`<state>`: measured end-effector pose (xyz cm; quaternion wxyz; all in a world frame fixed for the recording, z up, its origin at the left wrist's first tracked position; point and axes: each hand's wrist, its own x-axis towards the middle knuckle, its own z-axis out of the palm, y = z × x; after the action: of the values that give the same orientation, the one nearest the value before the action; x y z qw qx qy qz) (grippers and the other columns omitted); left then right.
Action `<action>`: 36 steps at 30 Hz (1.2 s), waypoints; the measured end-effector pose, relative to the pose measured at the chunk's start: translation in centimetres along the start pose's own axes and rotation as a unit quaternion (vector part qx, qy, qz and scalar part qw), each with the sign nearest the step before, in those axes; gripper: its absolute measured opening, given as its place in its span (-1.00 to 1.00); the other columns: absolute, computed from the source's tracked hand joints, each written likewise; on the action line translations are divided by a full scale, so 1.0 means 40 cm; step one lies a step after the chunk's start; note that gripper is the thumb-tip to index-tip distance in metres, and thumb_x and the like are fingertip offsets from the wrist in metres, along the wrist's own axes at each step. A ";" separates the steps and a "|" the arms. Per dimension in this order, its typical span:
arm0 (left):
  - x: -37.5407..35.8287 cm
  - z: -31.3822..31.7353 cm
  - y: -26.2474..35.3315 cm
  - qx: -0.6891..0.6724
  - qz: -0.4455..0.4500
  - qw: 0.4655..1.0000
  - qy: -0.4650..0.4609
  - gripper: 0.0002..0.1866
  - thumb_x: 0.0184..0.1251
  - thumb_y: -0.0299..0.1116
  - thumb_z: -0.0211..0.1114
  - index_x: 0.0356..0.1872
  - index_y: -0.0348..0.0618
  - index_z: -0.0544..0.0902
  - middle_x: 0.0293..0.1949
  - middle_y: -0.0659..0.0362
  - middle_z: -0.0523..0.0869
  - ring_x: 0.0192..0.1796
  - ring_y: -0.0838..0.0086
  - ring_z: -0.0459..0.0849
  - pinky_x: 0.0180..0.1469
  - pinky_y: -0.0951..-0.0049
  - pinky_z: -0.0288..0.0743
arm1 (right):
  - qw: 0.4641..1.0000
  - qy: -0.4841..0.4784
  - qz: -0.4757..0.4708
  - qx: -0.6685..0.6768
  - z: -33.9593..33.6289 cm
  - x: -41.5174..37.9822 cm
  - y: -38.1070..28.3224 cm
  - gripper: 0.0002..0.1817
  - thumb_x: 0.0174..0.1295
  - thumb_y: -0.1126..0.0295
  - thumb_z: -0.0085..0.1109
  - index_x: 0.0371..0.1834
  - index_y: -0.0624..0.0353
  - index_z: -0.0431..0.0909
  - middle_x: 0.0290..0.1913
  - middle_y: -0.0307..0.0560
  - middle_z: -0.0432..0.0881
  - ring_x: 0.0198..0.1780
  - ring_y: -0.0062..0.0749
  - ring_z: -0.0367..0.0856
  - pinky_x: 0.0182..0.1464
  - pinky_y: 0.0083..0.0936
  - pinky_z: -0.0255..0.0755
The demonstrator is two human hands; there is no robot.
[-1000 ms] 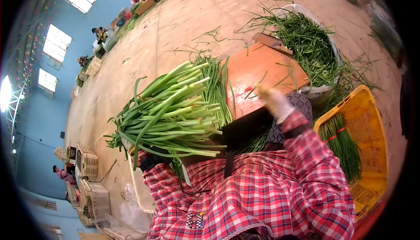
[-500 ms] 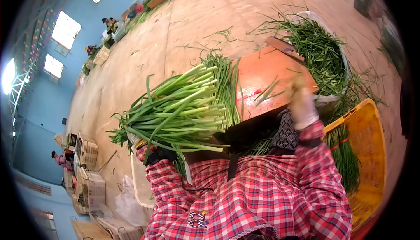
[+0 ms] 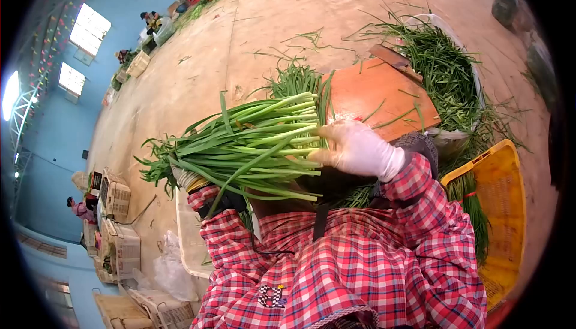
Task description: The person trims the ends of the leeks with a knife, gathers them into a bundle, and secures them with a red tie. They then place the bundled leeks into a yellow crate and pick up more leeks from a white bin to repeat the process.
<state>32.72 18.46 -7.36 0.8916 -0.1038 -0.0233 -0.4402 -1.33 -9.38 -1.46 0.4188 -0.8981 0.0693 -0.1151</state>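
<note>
A large bunch of long green stalks (image 3: 246, 149) lies sideways in front of me, pale cut ends to the right. My left hand (image 3: 187, 178), gloved and mostly hidden by leaves, holds it from below at the leafy end. At the pale ends is my right hand (image 3: 354, 147) in a white glove, thumb and fingers around a few stalk ends. Behind the bunch, more green stalks (image 3: 297, 81) rest against the left edge of an orange board (image 3: 384, 98). Loose green pieces and a flat brown blade-like piece (image 3: 396, 62) lie on that board.
A white-rimmed container (image 3: 447, 26) heaped with cut greens stands beyond the board. At right, a yellow crate (image 3: 507, 191) holds a tied green bundle (image 3: 477, 218). A pale tub (image 3: 192, 251) is at lower left. Crates and several people are farther off along the blue wall.
My right hand has moved left from above the orange board to the pale stalk ends. The bunch has shifted and turned slightly in my left hand.
</note>
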 end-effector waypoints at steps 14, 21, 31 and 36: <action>0.021 0.026 -0.114 0.385 0.250 0.881 0.112 -0.56 0.29 -0.07 0.00 -0.06 -0.25 0.55 -0.04 -0.13 0.60 0.02 0.00 0.54 0.15 -0.02 0.39 | 0.937 -0.074 0.102 0.325 0.070 -0.008 0.114 -0.41 0.32 -0.02 -0.06 0.19 0.25 0.41 0.10 -0.01 0.55 0.15 -0.34 0.44 0.21 -0.48 0.23; 0.011 0.012 -0.079 0.410 0.272 0.865 0.100 -0.62 0.30 -0.09 0.01 -0.18 -0.20 0.58 -0.12 -0.10 0.64 -0.09 0.05 0.60 0.05 0.01 0.48 | 0.949 -0.134 -0.091 0.269 0.077 0.000 0.183 -0.39 0.34 0.01 -0.20 0.30 0.24 0.26 0.33 0.11 0.28 0.34 -0.19 0.23 0.34 -0.38 0.08; 0.031 0.021 -0.137 0.389 0.263 0.875 0.116 -0.55 0.30 -0.02 -0.01 -0.08 -0.18 0.56 -0.04 -0.10 0.60 -0.02 0.03 0.56 0.06 -0.02 0.45 | 0.980 -0.041 -0.054 0.186 0.144 0.057 0.070 -0.34 0.14 -0.05 0.17 0.21 0.14 0.39 0.16 0.02 0.49 0.20 -0.20 0.41 0.21 -0.38 0.27; 0.029 0.033 -0.173 0.397 0.237 0.884 0.061 -0.62 0.26 -0.09 0.07 -0.18 -0.22 0.59 -0.22 -0.03 0.67 -0.18 0.09 0.62 0.00 0.02 0.51 | 0.963 0.032 0.070 0.259 0.217 0.064 0.067 -0.56 0.18 0.09 0.18 0.02 0.15 0.55 -0.06 -0.02 0.64 -0.05 -0.24 0.58 0.02 -0.39 0.40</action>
<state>28.03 13.75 -4.78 0.9354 0.2837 -0.1171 -0.1754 3.38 -5.27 -8.54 0.6415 -0.7478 0.1133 -0.1279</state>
